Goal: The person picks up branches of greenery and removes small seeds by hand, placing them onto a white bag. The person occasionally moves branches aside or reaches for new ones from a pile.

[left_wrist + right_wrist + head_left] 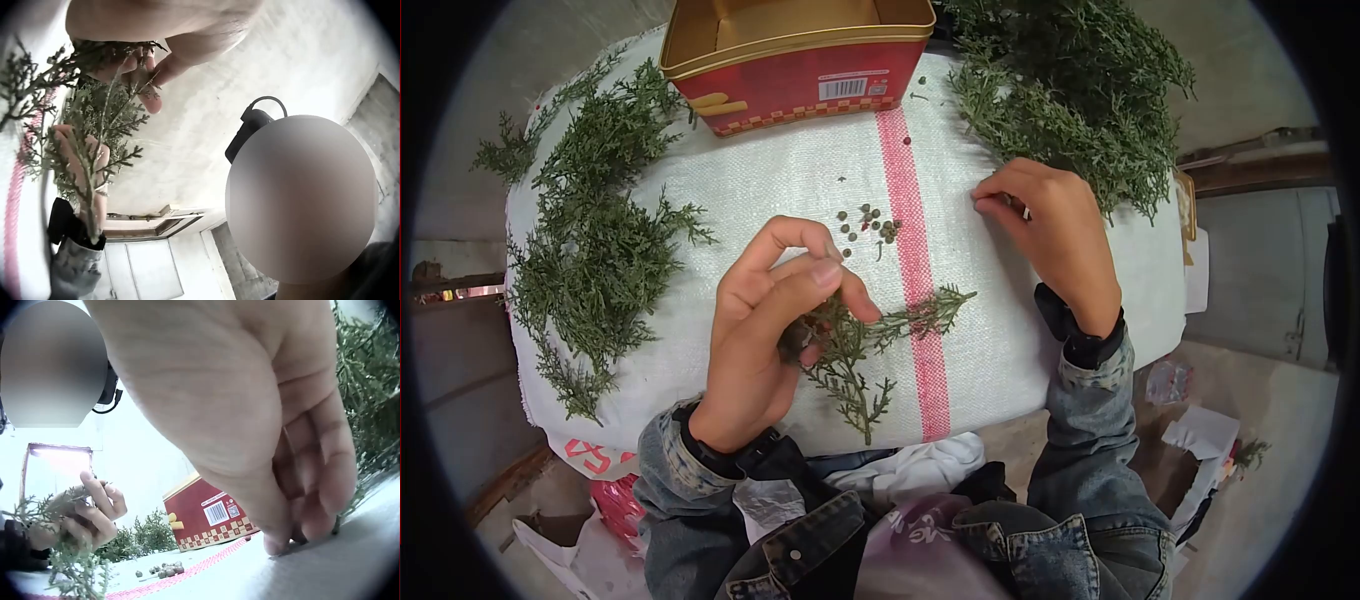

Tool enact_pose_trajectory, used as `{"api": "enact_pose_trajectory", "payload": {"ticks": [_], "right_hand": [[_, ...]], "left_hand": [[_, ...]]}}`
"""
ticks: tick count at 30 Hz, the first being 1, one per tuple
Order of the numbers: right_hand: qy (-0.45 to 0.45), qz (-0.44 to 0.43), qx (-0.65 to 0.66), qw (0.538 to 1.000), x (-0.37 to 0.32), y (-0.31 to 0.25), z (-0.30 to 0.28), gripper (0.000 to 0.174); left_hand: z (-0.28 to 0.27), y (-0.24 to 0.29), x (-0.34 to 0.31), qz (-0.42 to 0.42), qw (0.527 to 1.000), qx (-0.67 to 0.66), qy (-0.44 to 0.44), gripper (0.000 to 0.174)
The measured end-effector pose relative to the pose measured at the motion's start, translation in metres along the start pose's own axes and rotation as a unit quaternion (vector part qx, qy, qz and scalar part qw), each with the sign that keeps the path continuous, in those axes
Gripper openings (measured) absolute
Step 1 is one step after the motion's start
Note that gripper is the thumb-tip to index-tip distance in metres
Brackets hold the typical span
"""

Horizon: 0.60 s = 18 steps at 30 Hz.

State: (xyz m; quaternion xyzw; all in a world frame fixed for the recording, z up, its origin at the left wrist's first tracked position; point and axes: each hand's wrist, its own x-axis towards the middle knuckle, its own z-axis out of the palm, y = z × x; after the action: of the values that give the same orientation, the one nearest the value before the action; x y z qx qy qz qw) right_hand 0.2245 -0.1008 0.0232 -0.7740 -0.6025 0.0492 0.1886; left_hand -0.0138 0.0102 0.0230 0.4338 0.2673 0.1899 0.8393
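Note:
My left hand grips a green conifer sprig above the white woven sack, its thin branches hanging down and to the right. In the left wrist view the same sprig dangles below the fingers. My right hand is low over the sack to the right, its fingers curled and thumb near the index fingertip. The right wrist view puts its fingertips right at the sack's surface; nothing shows between them. Between the hands lies a small cluster of round greenish-brown berries, with a red bit among them.
A red tin box with gold inside stands open at the back of the sack. Conifer branches are heaped at left and at back right. A dark red berry lies near the tin.

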Motion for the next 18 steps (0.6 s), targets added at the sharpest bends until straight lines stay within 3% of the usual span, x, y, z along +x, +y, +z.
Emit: {"api": "enact_pose_trajectory", "payload": {"ticks": [1, 2, 4, 8, 9, 12, 13, 15, 16, 18], "right_hand": [[0.000, -0.002, -0.001, 1.000, 0.001, -0.004, -0.002, 0.012], [-0.022, 0.030, 0.112, 0.993, 0.000, -0.009, -0.005, 0.010], [-0.067, 0.095, 0.332, 0.936, -0.002, -0.025, -0.012, 0.007], [0.015, 0.041, 0.433, 0.900, -0.010, -0.052, -0.009, 0.010], [0.014, 0.039, 0.435, 0.900, -0.011, -0.055, -0.007, 0.010], [-0.019, 0.077, 0.588, 0.805, -0.014, -0.057, -0.001, 0.019], [-0.020, 0.078, 0.587, 0.805, -0.015, -0.057, 0.000, 0.019], [-0.035, 0.075, 0.644, 0.760, -0.016, -0.059, 0.004, 0.021], [-0.043, 0.075, 0.672, 0.735, -0.016, -0.059, 0.005, 0.022], [-0.052, 0.073, 0.676, 0.732, -0.016, -0.058, 0.009, 0.023]], "left_hand": [[0.001, 0.000, 0.000, -0.011, 1.000, 0.010, 0.013, 0.012], [0.002, -0.001, 0.000, -0.022, 0.999, 0.020, 0.025, 0.013], [0.003, -0.003, -0.001, -0.016, 0.999, 0.033, 0.029, 0.012], [0.003, -0.003, -0.003, -0.008, 0.997, 0.067, 0.035, 0.010], [0.003, -0.003, -0.003, -0.010, 0.997, 0.068, 0.037, 0.009], [0.004, -0.004, -0.004, -0.009, 0.997, 0.063, 0.036, 0.009], [0.004, -0.004, -0.003, -0.006, 0.998, 0.060, 0.033, 0.009], [0.005, -0.005, -0.003, -0.005, 0.998, 0.056, 0.032, 0.009], [0.006, -0.007, -0.003, 0.026, 0.997, 0.064, 0.018, 0.009], [0.007, -0.009, -0.004, 0.085, 0.993, 0.079, -0.011, 0.008]]}}
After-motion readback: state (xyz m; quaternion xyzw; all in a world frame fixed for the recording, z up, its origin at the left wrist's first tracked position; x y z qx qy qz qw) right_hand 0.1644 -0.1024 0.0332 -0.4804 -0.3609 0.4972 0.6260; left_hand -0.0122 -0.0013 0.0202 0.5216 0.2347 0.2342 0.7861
